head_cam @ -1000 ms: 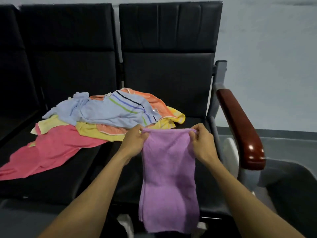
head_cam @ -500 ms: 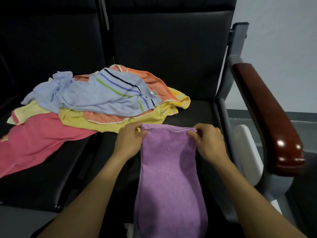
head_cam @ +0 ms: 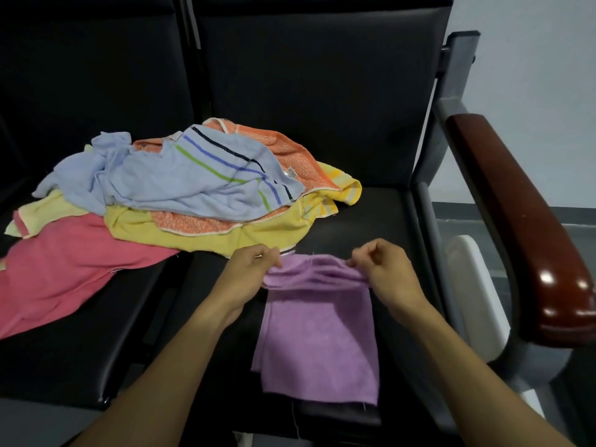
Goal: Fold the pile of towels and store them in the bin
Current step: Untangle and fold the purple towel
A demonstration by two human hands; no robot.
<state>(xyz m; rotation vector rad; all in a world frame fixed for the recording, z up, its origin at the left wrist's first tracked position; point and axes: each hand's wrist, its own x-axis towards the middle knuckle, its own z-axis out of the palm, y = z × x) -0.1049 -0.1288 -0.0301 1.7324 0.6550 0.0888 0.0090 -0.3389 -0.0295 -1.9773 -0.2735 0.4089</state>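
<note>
purple towel pinched at both corners on the seat

the left hand [head_cam: 250, 269] and right hand [head_cam: 385, 269] each pinch a far corner of the purple towel [head_cam: 319, 343], which lies flat on the black chair seat [head_cam: 380, 221] with its far edge rumpled between them. behind and to the left sits a loose pile: a light blue striped towel [head_cam: 180, 185] on top, an orange towel [head_cam: 283, 153], a yellow towel [head_cam: 206, 235] and a pink towel [head_cam: 61, 272]. a dark red armrest [head_cam: 516, 221] runs along the right, a white object [head_cam: 477, 295] below it.

Bare seat [head_cam: 371, 214] beyond the purple towel [head_cam: 319, 343]; towel pile [head_cam: 180, 195] left, armrest [head_cam: 522, 221] right.
</note>
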